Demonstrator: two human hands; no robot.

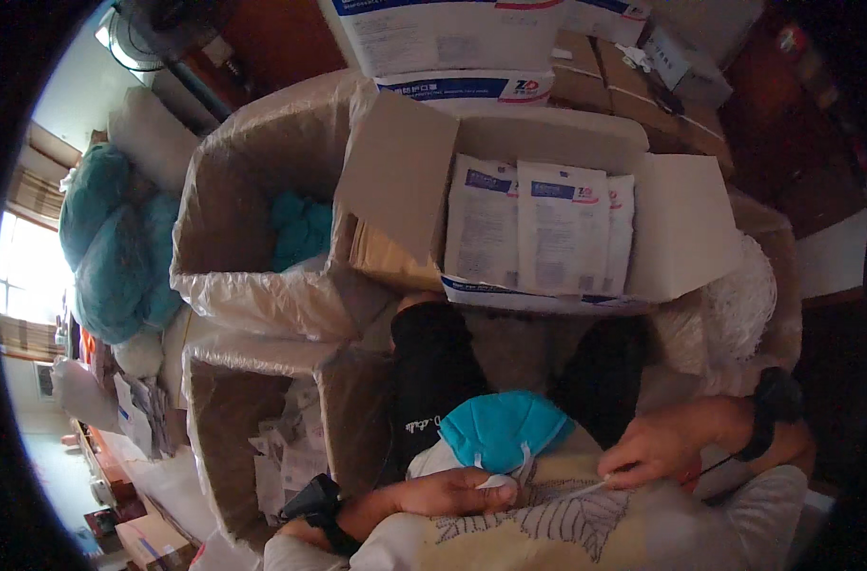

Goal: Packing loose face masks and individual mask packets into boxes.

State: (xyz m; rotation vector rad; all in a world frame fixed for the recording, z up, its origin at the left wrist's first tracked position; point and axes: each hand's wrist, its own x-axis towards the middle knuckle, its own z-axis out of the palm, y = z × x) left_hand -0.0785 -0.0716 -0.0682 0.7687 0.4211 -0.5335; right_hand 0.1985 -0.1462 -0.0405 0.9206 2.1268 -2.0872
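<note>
- A blue face mask (503, 428) is held in the lap, near the lower middle of the view, just above a leaf-patterned garment (547, 519).
- The left hand (452, 492) is closed on the white strap and near edge of the mask, with the fingers curled around it.
- The right hand (654, 450) is pinched on a thin white strap (576, 491) that is stretched leftward toward the mask; its fingertips are pressed together.
- A dark band (317, 504) is worn on the left wrist and another (771, 409) on the right.
- Farther off, an open cardboard box (681, 228) is seen, filled with flat white packets (538, 228) stood upright side by side.
- To the far left of it, a bag-lined carton (233, 209) is seen with more blue masks (300, 228) inside.
- At the near left, a second lined carton (224, 419) is seen holding crumpled white wrappers (291, 457).
- A bundle of blue material (110, 247) is stacked at the far left, by a bright window (24, 266).
</note>
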